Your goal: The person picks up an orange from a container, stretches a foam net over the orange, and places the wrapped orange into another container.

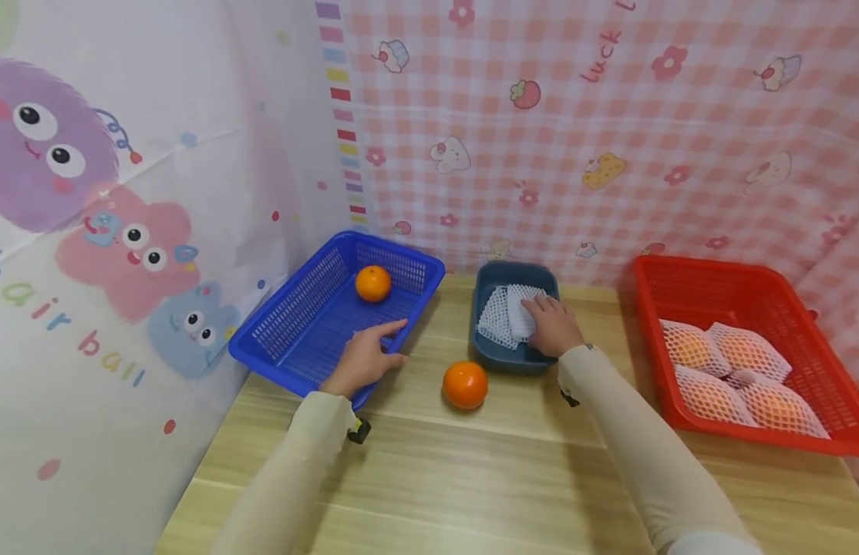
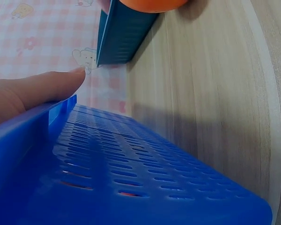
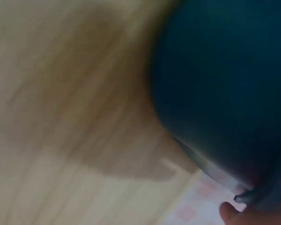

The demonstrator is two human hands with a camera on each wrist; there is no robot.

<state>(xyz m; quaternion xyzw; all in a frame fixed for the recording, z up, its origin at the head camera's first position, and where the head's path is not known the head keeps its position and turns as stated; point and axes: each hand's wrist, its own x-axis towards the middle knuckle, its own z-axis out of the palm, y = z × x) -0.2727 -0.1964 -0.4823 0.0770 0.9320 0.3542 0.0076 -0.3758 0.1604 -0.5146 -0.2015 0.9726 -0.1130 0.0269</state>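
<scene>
My left hand (image 1: 363, 358) lies over the right rim of the blue basket (image 1: 263, 376), index finger and thumb spread apart. The thumb shows above the rim in the left wrist view. Inside that basket sits a bare orange (image 1: 373, 284). Another orange (image 1: 465, 385) stands on the table between the basket and the dark teal bin (image 1: 514, 359). My right hand (image 1: 556, 327) reaches into this bin, its fingers on a white foam fruit net (image 1: 521, 310); I cannot tell whether they pinch it. A second foam net (image 1: 496, 320) lies beside it.
At the right stands a red basket (image 1: 756, 438) with several net-wrapped oranges (image 1: 749, 351) in it. The wooden table (image 1: 457, 493) runs back to a pink checked cloth (image 1: 499, 193). A white printed cloth (image 1: 221, 169) hangs along the left.
</scene>
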